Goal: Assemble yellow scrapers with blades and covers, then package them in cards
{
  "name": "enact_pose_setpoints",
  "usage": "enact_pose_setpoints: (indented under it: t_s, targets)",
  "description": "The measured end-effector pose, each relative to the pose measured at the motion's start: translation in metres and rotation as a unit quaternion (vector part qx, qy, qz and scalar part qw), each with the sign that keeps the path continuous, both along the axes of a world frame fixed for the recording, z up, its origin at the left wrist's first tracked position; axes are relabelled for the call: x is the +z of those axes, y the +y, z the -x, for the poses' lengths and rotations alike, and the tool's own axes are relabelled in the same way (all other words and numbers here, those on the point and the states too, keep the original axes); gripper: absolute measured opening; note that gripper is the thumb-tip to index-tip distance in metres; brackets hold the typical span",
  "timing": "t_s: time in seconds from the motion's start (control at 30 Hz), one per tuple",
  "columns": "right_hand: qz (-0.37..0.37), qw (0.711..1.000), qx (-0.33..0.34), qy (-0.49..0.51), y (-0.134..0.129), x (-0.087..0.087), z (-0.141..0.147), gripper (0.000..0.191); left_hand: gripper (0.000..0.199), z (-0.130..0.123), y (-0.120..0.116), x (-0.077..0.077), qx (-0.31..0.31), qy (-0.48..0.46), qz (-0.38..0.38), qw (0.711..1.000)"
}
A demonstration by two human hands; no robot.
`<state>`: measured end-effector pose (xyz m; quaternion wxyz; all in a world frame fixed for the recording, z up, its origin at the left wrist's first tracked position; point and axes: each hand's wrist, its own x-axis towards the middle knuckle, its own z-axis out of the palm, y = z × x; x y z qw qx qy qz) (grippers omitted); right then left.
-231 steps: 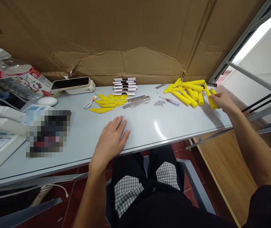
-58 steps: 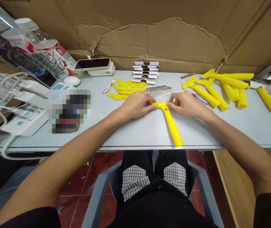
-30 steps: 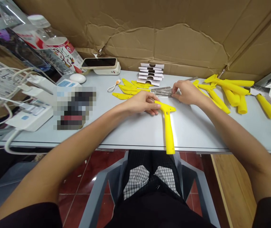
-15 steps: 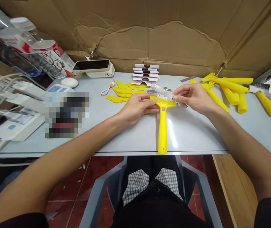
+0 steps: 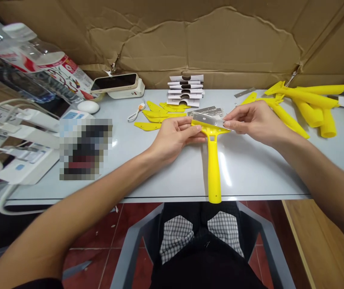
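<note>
My left hand (image 5: 176, 135) grips the head of a yellow plastic scraper handle (image 5: 214, 168) at its left end, thumb on top. The handle points back toward me, its end near the table's front edge. Between thumb and fingers, my right hand (image 5: 247, 120) pinches the right end of a thin metal blade (image 5: 208, 119). This blade lies along the top of the scraper head, slightly tilted, its left end near my left fingertips. Behind it, several loose metal blades (image 5: 210, 110) rest on the table. Yellow flat plastic pieces (image 5: 162, 114) lie beyond my left hand.
White folded blade sleeves (image 5: 185, 91) are stacked at the back. More yellow handles (image 5: 307, 104) are piled at right, with a single blade (image 5: 245, 92) nearby. On the left stand a phone (image 5: 116, 82), a mouse (image 5: 88, 106), power strips (image 5: 24, 160) with cables, and bottles (image 5: 60, 68).
The blade in my right hand has come down onto the scraper head and its left end now lies by my left fingers. The camera view has shifted slightly.
</note>
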<state>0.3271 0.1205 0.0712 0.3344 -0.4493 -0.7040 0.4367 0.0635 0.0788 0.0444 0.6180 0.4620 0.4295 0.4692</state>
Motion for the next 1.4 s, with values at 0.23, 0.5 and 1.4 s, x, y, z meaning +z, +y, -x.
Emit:
enact_pose_setpoints:
  t_s: [0.23, 0.5, 1.4]
  targets:
    - [0.006, 1.0, -0.008, 0.001, -0.003, 0.004, 0.0, 0.027, 0.02, 0.0, -0.002, 0.005, -0.012, 0.003, -0.025, 1.0]
    - [0.011, 1.0, -0.009, -0.001, -0.002, 0.005, 0.001, 0.022, 0.021, -0.002, -0.003, 0.005, -0.008, -0.002, -0.029, 1.0]
    - [0.041, 0.999, -0.004, -0.007, -0.007, 0.001, 0.01, 0.017, 0.018, -0.005, -0.006, 0.005, -0.003, 0.003, -0.024, 1.0]
